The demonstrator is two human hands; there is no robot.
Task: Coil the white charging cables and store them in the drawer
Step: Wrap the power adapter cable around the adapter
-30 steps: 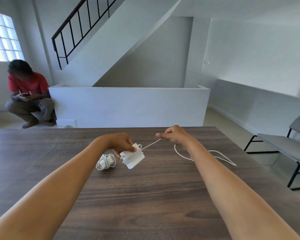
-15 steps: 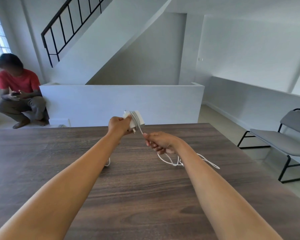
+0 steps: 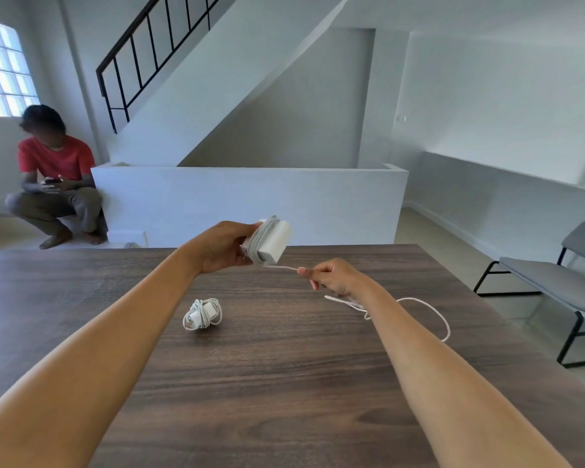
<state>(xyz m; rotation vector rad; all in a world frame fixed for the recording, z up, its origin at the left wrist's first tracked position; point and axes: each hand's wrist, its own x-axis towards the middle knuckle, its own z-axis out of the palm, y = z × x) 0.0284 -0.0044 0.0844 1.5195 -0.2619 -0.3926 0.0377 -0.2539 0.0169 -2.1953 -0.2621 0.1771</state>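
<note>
since half a second ago i've swung my right hand [image 3: 333,278] out to the right, pinching the cable [image 3: 429,307] taut from the charger [image 3: 267,244], which my left hand [image 3: 222,249] grips above the worktop [image 3: 284,383]; another turn is on, i judge, and a slack loop remains to wind; the coiled one [image 3: 201,314] lies by my left arm; no drawer in view

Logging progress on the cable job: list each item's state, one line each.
Large adapter: partly wound, gripped by left hand above the table.
Loose cable: uncoiled, pinched by right hand, its tail lying on the table.
Small charger: fully coiled, resting on the table.
</note>
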